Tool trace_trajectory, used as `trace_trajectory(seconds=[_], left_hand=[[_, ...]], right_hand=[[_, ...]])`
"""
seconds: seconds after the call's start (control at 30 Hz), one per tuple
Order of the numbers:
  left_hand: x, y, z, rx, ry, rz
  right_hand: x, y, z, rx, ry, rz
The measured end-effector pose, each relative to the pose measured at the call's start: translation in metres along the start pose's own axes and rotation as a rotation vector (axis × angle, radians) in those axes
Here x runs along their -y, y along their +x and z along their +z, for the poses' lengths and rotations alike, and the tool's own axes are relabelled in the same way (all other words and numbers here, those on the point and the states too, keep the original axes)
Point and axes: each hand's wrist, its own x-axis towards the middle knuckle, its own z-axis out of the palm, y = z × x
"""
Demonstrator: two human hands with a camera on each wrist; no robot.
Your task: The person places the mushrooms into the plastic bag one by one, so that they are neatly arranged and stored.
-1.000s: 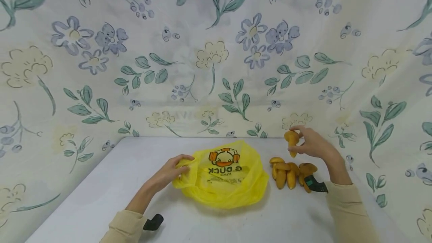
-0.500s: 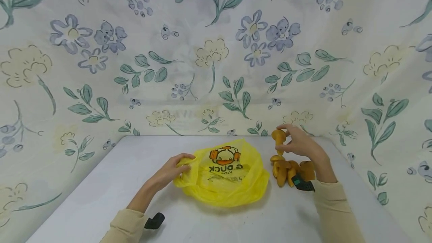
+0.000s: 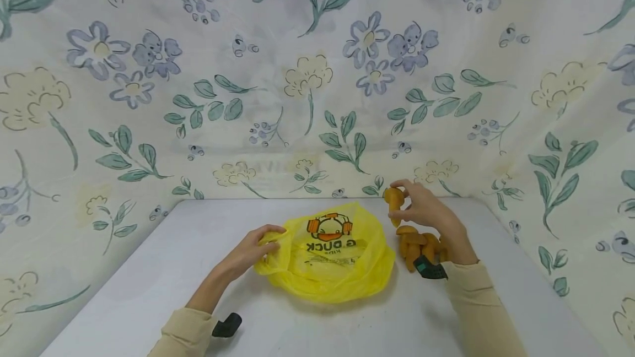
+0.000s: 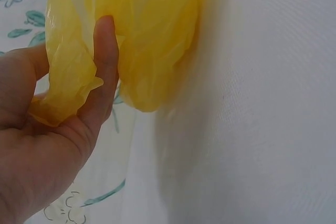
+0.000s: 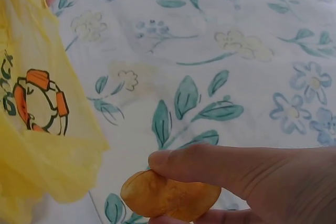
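Note:
A thin yellow plastic bag (image 3: 327, 269) with a cartoon duck print lies on the white table. My left hand (image 3: 253, 249) grips its left edge; in the left wrist view the crumpled plastic (image 4: 71, 77) runs between thumb and fingers. Up behind the bag's right side, my right hand (image 3: 421, 205) pinches an orange-brown mushroom (image 3: 394, 200) with its cap upward and stem down. The right wrist view shows the mushroom's cap (image 5: 168, 195) between thumb and fingers. Below that hand, several similar mushrooms (image 3: 410, 244) lie in a cluster, partly hidden by the right wrist's camera.
The white table (image 3: 163, 269) ends at a floral curtain (image 3: 278, 98) hanging close behind it. Black wrist cameras stick out from both sleeves, the left one (image 3: 228, 325) low over the table and the right one (image 3: 430, 268) in front of the mushroom cluster.
My right hand has moved left with the mushroom, from above the cluster's right part to near the bag's upper right edge. My left hand stays on the bag.

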Motion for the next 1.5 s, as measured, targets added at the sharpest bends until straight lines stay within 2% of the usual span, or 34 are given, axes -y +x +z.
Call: trace_trajectory(seconds=[0.27, 0.53, 0.77, 1.0, 1.5], left_hand=[[-0.002, -0.001, 0.001, -0.012, 0.002, 0.008], [-0.002, 0.001, 0.001, -0.035, 0.003, 0.022], [-0.003, 0.001, 0.002, -0.012, -0.013, 0.018], [-0.001, 0.002, 0.002, -0.016, -0.009, 0.016], [-0.002, 0.001, 0.002, -0.029, -0.016, 0.005]], right_hand=[[0.016, 0.006, 0.012, 0.022, 0.017, -0.029], [0.032, 0.014, 0.025, 0.044, 0.059, -0.017], [0.038, 0.019, 0.038, 0.054, 0.086, -0.062], [0.046, 0.024, 0.048, 0.056, 0.081, -0.131], [0.071, 0.030, 0.074, 0.103, 0.110, -0.082]])
